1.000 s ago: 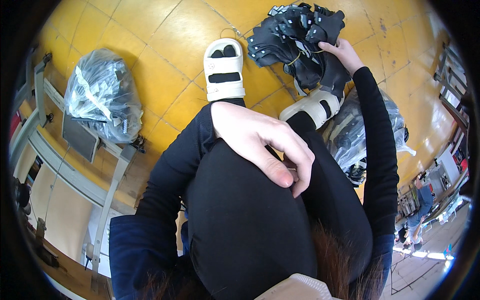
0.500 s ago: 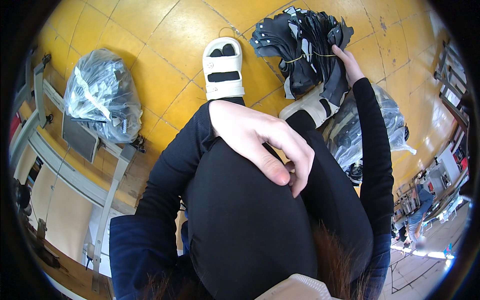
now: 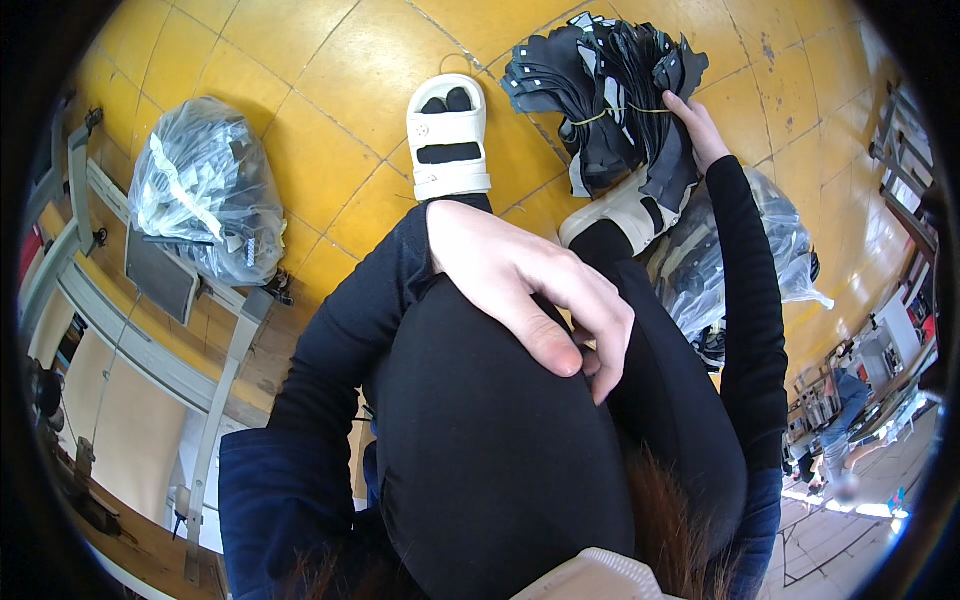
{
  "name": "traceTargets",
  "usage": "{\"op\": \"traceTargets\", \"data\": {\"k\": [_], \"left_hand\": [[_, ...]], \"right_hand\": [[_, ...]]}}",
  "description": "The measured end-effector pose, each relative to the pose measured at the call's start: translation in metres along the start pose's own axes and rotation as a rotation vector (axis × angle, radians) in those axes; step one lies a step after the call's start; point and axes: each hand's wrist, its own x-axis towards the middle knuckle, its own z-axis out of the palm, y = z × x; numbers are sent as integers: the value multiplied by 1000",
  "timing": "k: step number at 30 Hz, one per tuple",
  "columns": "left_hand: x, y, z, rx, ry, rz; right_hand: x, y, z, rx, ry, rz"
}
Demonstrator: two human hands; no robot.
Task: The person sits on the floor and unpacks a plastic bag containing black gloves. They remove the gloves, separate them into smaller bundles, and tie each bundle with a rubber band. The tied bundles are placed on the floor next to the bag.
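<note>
The right hand (image 3: 695, 128) reaches out to the far right and closes its fingers on the near edge of a bundle (image 3: 605, 90) of flat black cut pieces, which lies on the yellow floor (image 3: 320, 110) beyond the right sandal (image 3: 620, 215). A thin yellow band (image 3: 610, 113) runs around the bundle's middle. The left hand (image 3: 530, 290) rests on the knee, fingers loosely curled and holding nothing.

The bundle looks like a stack of thin, floppy sheets: light piece by piece, probably fairly weighty as a whole, and likely to fan out and sag at the ends, as the splayed far edges already show. It seems neither fragile nor slippery, but single pieces could slide out from under the band. The safest hold is probably at or just beside the band, where the stack is tight, not at the loose tips.

Two clear plastic bags stand by. One (image 3: 205, 195), to the left beside a grey metal frame (image 3: 150, 330), holds pale and dark pieces. The other (image 3: 745, 250), near right and partly hidden under the forearm, holds dark pieces; what kind, I cannot tell. The left sandal (image 3: 447, 135) sits between bundle and left bag
</note>
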Motion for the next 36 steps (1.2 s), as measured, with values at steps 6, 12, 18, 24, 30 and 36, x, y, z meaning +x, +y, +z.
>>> {"op": "traceTargets", "data": {"k": [6, 12, 18, 24, 30, 36], "left_hand": [[-2, 2, -12, 23, -83, -140], [-6, 0, -6, -80, 36, -5], [-4, -2, -2, -34, 14, 20], [-5, -1, -8, -76, 28, -100], [-11, -2, -10, -132, 82, -67], [-13, -4, -8, -153, 117, -77]], "right_hand": [[1, 0, -1, 20, -15, -6], [2, 3, -2, -10, -8, -4], [4, 4, -2, -16, -23, -2], [2, 4, -2, -4, -14, -16], [2, 3, -2, -7, -21, -5], [2, 4, 1, 24, 4, -30]]}}
